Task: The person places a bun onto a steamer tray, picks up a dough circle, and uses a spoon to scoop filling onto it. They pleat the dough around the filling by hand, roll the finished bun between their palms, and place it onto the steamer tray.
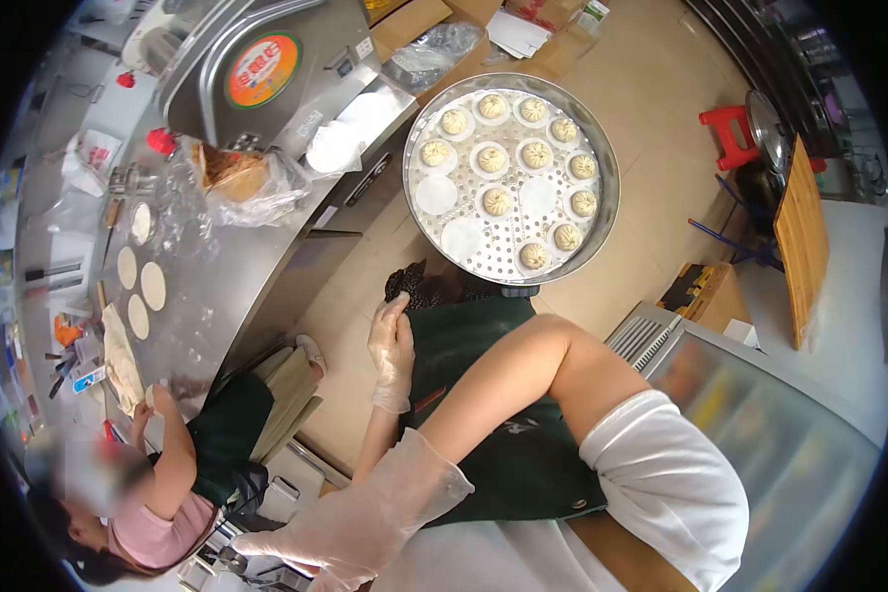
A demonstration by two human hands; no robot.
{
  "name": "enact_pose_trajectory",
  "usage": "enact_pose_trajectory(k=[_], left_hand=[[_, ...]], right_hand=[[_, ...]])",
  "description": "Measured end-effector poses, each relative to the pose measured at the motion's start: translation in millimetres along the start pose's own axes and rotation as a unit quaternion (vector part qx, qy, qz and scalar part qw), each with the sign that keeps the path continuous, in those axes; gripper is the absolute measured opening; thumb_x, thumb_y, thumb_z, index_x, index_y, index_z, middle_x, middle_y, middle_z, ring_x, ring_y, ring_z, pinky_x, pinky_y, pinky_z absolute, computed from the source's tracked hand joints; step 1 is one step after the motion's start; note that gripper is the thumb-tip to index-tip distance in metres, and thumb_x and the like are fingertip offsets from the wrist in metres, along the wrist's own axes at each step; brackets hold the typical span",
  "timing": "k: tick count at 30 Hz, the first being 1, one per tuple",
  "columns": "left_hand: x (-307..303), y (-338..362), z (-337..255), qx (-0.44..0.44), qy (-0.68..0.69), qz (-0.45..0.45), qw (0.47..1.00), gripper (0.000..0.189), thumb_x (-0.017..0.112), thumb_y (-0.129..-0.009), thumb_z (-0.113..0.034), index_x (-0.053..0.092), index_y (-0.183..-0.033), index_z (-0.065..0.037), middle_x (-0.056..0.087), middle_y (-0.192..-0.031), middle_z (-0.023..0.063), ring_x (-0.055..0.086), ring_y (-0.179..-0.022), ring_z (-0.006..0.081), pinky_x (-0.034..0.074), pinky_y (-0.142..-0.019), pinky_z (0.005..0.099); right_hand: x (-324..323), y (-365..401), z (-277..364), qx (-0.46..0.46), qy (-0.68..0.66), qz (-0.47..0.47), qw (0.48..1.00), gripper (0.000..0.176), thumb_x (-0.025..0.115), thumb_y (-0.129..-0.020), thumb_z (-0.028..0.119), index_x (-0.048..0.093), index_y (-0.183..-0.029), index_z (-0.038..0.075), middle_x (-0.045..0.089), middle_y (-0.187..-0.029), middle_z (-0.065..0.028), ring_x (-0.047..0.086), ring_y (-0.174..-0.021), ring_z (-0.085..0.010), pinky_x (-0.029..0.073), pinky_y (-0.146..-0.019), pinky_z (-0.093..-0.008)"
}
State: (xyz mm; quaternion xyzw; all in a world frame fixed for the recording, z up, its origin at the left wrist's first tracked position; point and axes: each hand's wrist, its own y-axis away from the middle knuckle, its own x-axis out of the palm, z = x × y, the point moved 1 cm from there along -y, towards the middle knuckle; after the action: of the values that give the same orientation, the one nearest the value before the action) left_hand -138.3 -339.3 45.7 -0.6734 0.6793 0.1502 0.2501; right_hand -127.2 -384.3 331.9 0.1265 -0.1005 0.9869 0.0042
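Note:
My left hand (393, 345), in a clear plastic glove, is raised beside my dark green apron (474, 355), just below the steamer tray. Its fingers are bent and pressed together; whatever they may hold is hidden. Across my body reaches my right arm, with my right hand (340, 538) low at the bottom edge of the view. It wears a loose clear glove, one digit stretched out to the left and the others partly cut off. The round metal steamer tray (610, 202) carries several pleated buns (491, 158) on paper rounds, and a few bare paper rounds (435, 195).
Left of me runs a steel counter (232, 296) with flat dough rounds (153, 285) and a plastic-bagged filling (237, 176). A co-worker (158, 483) stands there, hands near a piece of dough. To the right are a glass-topped freezer (760, 424), a wooden board (802, 247) and a red stool (728, 136).

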Motion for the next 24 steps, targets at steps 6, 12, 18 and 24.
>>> enact_pose_trajectory(k=[6,12,18,24], left_hand=[[-31,1,-17,0.047,-0.029,-0.021,0.998,0.024,0.058,-0.090,0.008,0.067,-0.108,-0.003,0.070,-0.111,0.0141,0.066,-0.105,0.0298,0.050,-0.098,0.0377],[-50,26,6,0.062,0.063,-0.021,0.996,0.025,0.058,-0.089,0.008,0.067,-0.109,-0.003,0.070,-0.111,0.0138,0.067,-0.106,0.0286,0.047,-0.102,0.0417],[-81,-4,-18,0.113,0.046,0.043,0.992,0.026,0.058,-0.088,0.007,0.067,-0.110,-0.005,0.071,-0.109,0.0113,0.067,-0.104,0.0292,0.046,-0.104,0.0484],[-112,-80,-5,0.249,0.038,0.057,0.966,0.020,0.054,-0.091,-0.004,0.067,-0.107,-0.007,0.071,-0.107,0.0106,0.067,-0.096,0.0302,0.049,-0.100,0.0462]], right_hand=[[18,-1,23,-0.027,0.205,0.028,0.978,0.093,0.066,-0.092,0.042,0.014,-0.153,-0.004,0.065,-0.075,-0.0220,0.065,-0.072,-0.0364,0.050,-0.065,-0.0438],[35,-27,35,-0.117,0.085,0.127,0.981,0.080,0.065,-0.091,0.050,0.037,-0.145,-0.003,0.068,-0.098,-0.0220,0.066,-0.095,-0.0373,0.050,-0.082,-0.0446],[57,-86,42,-0.109,0.116,0.191,0.969,0.061,0.068,-0.091,0.034,0.046,-0.137,0.000,0.067,-0.109,-0.0200,0.066,-0.098,-0.0309,0.052,-0.083,-0.0389],[65,-162,42,-0.207,0.031,0.255,0.944,0.055,0.066,-0.092,0.030,0.047,-0.135,0.001,0.065,-0.113,-0.0178,0.066,-0.096,-0.0314,0.053,-0.082,-0.0386]])
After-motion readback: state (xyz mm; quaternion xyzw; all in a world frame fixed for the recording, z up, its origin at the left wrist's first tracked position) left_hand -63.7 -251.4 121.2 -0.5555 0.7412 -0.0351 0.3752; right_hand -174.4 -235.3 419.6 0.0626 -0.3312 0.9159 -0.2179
